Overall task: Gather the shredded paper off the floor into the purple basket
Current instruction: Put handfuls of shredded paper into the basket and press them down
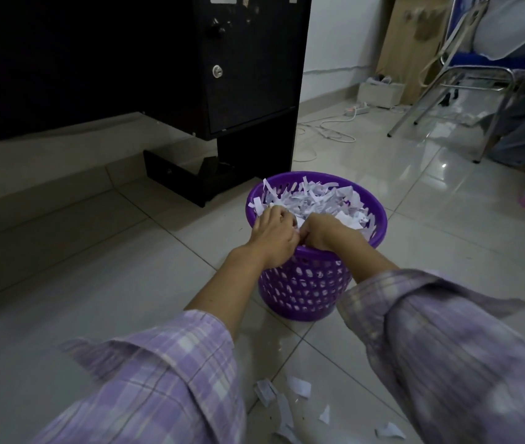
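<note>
Both hands, left hand [274, 233] and right hand [318, 232], are curling together over the purple basket [306, 283], apparently pinching shredded paper [312, 200]; being light and limp, floor scraps [286, 398] need bunched-up grasping.

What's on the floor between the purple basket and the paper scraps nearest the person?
In the head view, only bare glossy tile lies between the purple basket and the paper scraps; the sleeves hang over it at either side.
</note>
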{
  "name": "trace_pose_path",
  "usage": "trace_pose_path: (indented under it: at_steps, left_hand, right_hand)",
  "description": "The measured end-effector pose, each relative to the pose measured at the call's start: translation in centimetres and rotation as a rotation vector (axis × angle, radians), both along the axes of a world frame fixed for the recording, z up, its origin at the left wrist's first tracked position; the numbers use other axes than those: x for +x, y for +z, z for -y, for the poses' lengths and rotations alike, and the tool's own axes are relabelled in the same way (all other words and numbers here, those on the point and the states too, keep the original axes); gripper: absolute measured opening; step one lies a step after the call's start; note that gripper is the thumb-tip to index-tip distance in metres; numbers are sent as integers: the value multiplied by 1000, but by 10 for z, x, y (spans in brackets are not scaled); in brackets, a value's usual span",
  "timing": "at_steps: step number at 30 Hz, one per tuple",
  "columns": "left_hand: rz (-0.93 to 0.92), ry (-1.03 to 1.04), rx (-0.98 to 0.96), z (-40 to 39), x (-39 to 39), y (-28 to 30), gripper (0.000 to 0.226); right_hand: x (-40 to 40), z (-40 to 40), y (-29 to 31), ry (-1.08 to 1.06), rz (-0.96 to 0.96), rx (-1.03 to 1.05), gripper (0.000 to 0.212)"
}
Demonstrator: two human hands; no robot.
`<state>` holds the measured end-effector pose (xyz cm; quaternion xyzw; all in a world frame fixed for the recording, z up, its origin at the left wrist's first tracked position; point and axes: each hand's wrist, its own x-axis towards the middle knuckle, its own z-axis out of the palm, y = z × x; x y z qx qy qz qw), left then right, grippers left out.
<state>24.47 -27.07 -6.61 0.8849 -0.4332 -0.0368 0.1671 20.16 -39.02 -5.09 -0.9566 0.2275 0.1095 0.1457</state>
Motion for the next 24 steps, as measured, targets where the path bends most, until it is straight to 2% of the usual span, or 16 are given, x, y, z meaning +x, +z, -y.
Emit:
trace_pose_path:
  at_steps: [3,5,8,12,15,19,21,24]
  left_hand:
    - [2,-17,75,2,1,4,43]
    - [-4,-34,101,2,2,7,45]
    - [-17,-35,109,1,0,7,47]
    - [-20,-50,101,-1,0,6,46]
    - [-34,-57,-23,-3,0,8,42]
    - [-56,-69,-139,-5,-3,18,38]
    - [-44,-72,-169,-4,-5,24,37]
    - [-39,-68,-160,-4,-7,28,45]
  right_hand:
    - [-5,-3,18,63,-50,25,29]
    - [-10,-1,35,107,-85,128,29]
    - [-14,6,49,16,-11,258,31]
    - [-16,10,46,-25,169,132,31]
    - [-21,14,40,-28,298,53,28]
    - [-30,12,44,-24,283,153,43]
    - [-33,11,48,-30,273,137,44]
    - [-34,13,53,-39,336,-138,37]
